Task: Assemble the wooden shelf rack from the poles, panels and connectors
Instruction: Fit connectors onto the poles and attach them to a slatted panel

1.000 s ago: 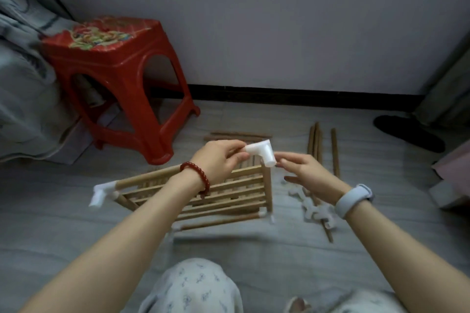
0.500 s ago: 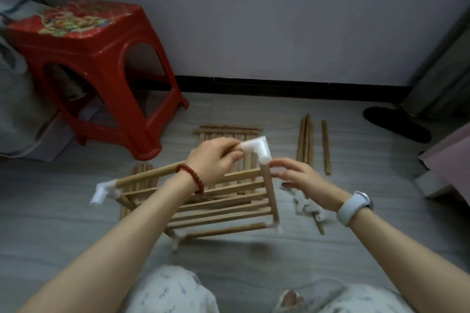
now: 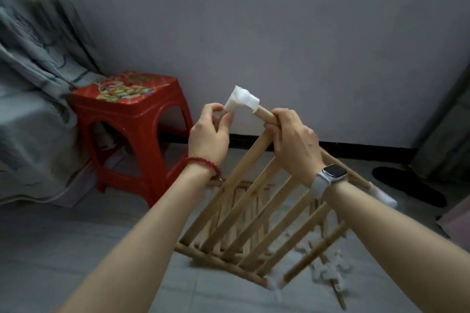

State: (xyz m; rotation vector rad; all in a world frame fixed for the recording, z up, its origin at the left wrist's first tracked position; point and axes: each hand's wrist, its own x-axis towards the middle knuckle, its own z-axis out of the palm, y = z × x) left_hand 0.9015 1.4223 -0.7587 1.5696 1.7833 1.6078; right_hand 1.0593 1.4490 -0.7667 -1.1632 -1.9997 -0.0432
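Panel point(image 3: 254, 213) is tilting up right of the red stool point(image 3: 132, 119); our right hand point(image 3: 292, 145) is gripping its top pole point(image 3: 265, 115), left hand point(image 3: 211, 132) pinching the white connector point(image 3: 241, 101). We are judging seating underway; next, press firmly.

Right hand point(image 3: 292, 140) hides pole top; loose connectors point(image 3: 328, 270) blurred; curtain point(image 3: 33, 46) smeared.

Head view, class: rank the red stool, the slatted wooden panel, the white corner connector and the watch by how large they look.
1-2. Slatted wooden panel and red stool: similar, panel nearer, unranked.
3. White corner connector.
4. Watch.
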